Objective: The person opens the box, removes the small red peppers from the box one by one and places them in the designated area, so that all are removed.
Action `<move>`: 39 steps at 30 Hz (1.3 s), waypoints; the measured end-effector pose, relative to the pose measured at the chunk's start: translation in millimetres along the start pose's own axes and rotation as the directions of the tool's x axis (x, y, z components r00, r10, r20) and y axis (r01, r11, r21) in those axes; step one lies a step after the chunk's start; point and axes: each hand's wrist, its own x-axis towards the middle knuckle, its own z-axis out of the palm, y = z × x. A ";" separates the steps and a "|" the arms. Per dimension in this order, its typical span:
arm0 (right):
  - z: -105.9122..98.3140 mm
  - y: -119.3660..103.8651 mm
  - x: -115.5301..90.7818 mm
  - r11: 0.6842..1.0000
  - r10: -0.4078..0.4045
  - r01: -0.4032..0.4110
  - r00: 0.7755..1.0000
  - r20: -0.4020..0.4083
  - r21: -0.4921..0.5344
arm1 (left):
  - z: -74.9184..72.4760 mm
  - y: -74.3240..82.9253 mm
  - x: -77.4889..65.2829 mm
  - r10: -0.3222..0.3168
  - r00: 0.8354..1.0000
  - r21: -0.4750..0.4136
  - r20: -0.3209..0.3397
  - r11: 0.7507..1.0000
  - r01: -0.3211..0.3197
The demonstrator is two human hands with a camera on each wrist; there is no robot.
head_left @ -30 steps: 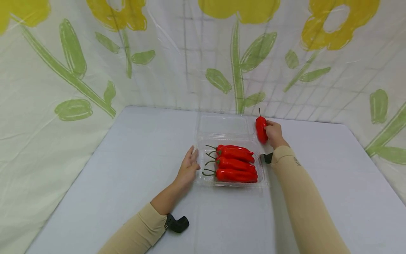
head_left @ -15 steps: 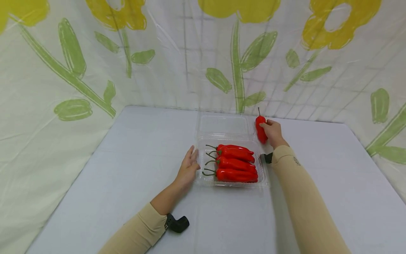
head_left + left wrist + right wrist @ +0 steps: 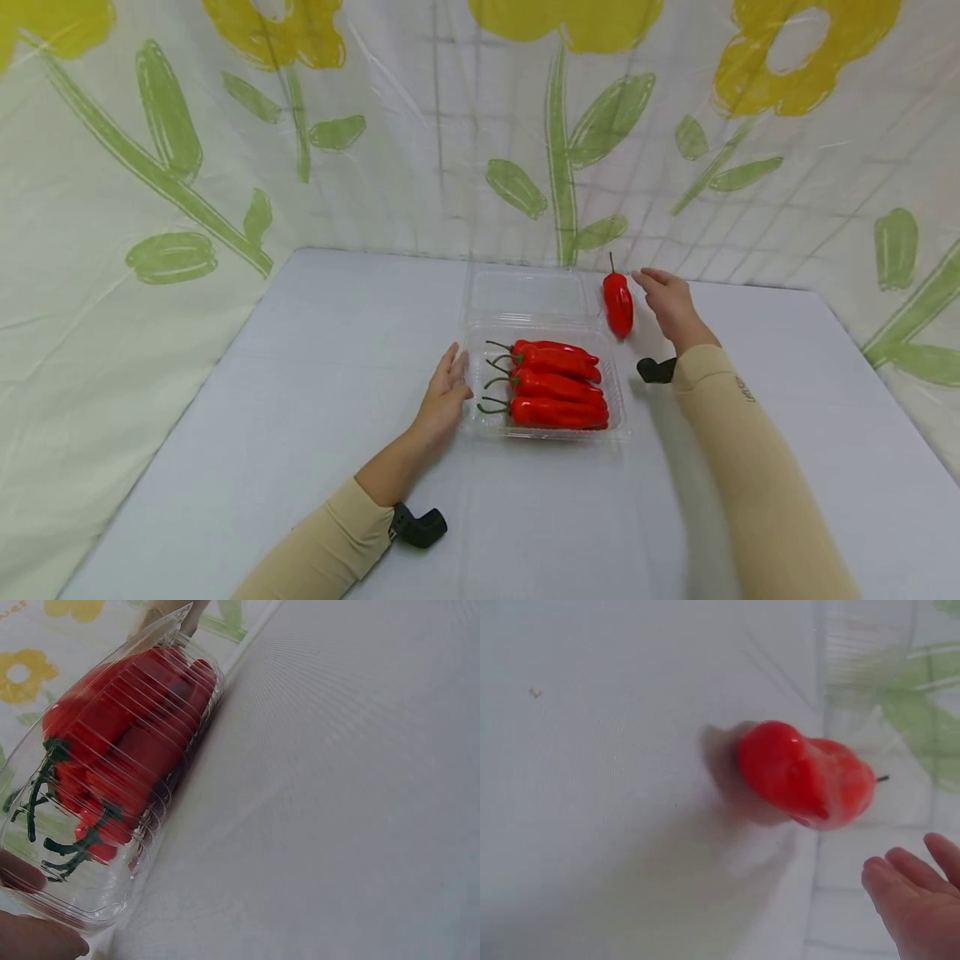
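Observation:
A clear plastic clamshell box [image 3: 480, 425] holds several red peppers [image 3: 558, 385] with green stems, lying side by side. My left hand [image 3: 444, 393] rests at the box's left edge with fingers extended; the left wrist view shows the fingertips [image 3: 45, 936] right at its rim. Beyond the box's back right corner, a single red pepper [image 3: 618, 307] lies on the table, stem pointing to the back. To its right is my right hand [image 3: 670, 304], fingers straight and holding nothing. The right wrist view has this pepper [image 3: 802, 772] apart from the fingers.
The box's lid [image 3: 528, 293] is folded back toward the rear edge of the white table [image 3: 337, 350]. A white curtain [image 3: 405, 125] with printed yellow flowers hangs right behind that edge. Black wrist cameras [image 3: 423, 528] stick out from both sleeves.
My right hand has let go of the single pepper and drawn away to the right, its fingers straightening. The pepper stays beside the lid. My left hand keeps its place at the box.

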 end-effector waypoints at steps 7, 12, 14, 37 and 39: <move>-3.8 -3.4 -22.3 0.993 -0.010 0.028 0.989 0.151 -0.119 | 0.3 -0.1 0.2 -0.005 1.000 0.022 0.000 1.000 0.005; 1.9 -8.6 -41.7 0.984 -0.068 0.102 0.972 0.224 -0.145 | -0.6 0.6 0.3 -0.003 1.000 0.010 -0.004 1.000 0.003; 4.5 -11.5 -49.9 0.981 -0.091 0.130 0.966 0.241 -0.148 | -1.1 0.7 0.1 -0.003 1.000 0.007 -0.001 1.000 0.003; 14.5 -32.5 -99.4 0.925 -0.197 0.311 0.884 0.424 -0.218 | 1.0 2.8 -1.2 -0.035 0.999 -0.023 -0.003 0.999 0.035; 17.0 -34.0 -102.6 0.912 -0.206 0.337 0.869 0.449 -0.234 | 0.8 3.0 -1.3 -0.033 0.999 -0.028 0.006 0.999 0.034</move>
